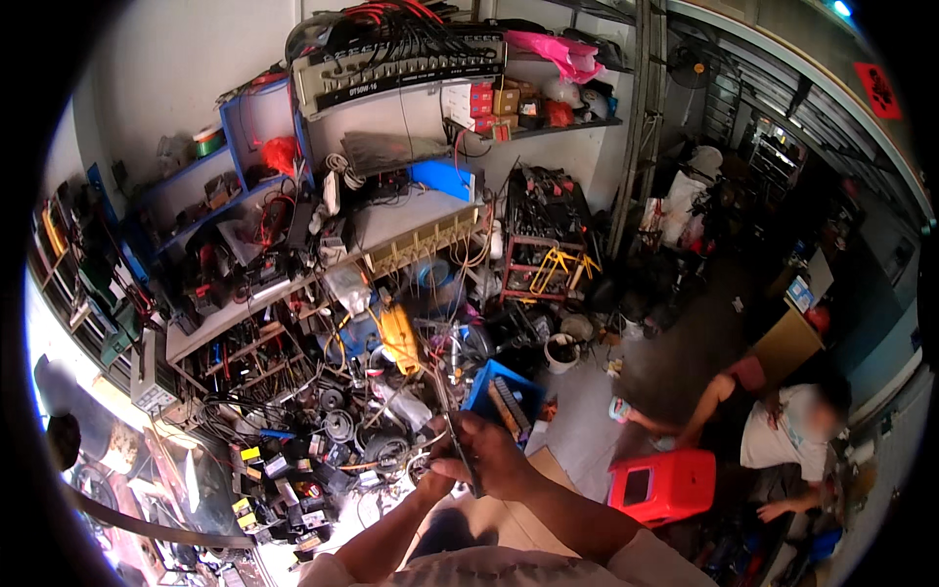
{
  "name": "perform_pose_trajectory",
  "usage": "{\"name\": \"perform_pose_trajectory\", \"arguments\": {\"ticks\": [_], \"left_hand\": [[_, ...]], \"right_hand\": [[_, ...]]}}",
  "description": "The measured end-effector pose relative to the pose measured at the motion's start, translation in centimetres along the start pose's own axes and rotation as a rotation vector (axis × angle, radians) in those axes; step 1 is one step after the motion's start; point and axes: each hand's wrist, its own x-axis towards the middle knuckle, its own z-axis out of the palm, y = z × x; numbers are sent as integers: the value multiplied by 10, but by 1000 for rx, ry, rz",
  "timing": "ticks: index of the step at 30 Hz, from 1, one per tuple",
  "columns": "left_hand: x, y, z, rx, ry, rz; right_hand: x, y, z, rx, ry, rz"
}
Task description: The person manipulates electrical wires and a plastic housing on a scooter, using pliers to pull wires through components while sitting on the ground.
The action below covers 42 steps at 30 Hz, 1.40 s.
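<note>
A long, thin, dark tool (pixel 446 406) is in the middle, low down, held up in front of the person's chest. Its top end points up and a bit L. The R hand (pixel 494 457) is curled tight abt its lower part, w/ the tip of the tool poking out below. The L hand (pixel 445 472) is bent in close at the same spot, but the R hand hides part of it, so can't tell if its fingers pinch the tool or just touch it. Can't tell what kind of tool it is either; it's too thin & dark.

Just R of the tool, a blue bin (pixel 477 393) has long bits in it. Past the top end is a yellow thing (pixel 395 338), shape hard to make out. L of the hands there's a big mess of wheels (pixel 338 426), wires & small boxes (pixel 284 489), w/ lots of bits on top of each other. Farther up is a worktop (pixel 386 217) w/ stuff on it. On the R, near a red stool (pixel 693 479), sits a co-worker (pixel 782 430), legs partly in the dark. The back R corner is too dark to see well, & bright light washes out the low L side.
</note>
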Motion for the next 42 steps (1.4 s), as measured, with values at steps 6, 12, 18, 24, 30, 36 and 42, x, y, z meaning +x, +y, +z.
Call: {"name": "perform_pose_trajectory", "arguments": {"ticks": [6,12,18,24,30,36,42], "left_hand": [[145,-9,-33,333,-23,-921],[255,-19,7,-854,57,-651],[423,62,16,-850,315,-123],[564,145,-66,-486,653,277],[684,182,-185,-313,1048,586],[730,239,-290,146,1184,832],[696,219,-177,166,962,609]], "right_hand": [[4,2,-148,-507,431,-174],[-105,71,-352,-425,980,90],[-165,149,-517,-173,1358,497],[-84,206,-621,476,1197,436],[46,112,-652,-160,786,348],[67,139,-784,-809,588,280],[99,80,-777,-287,864,300]]}}
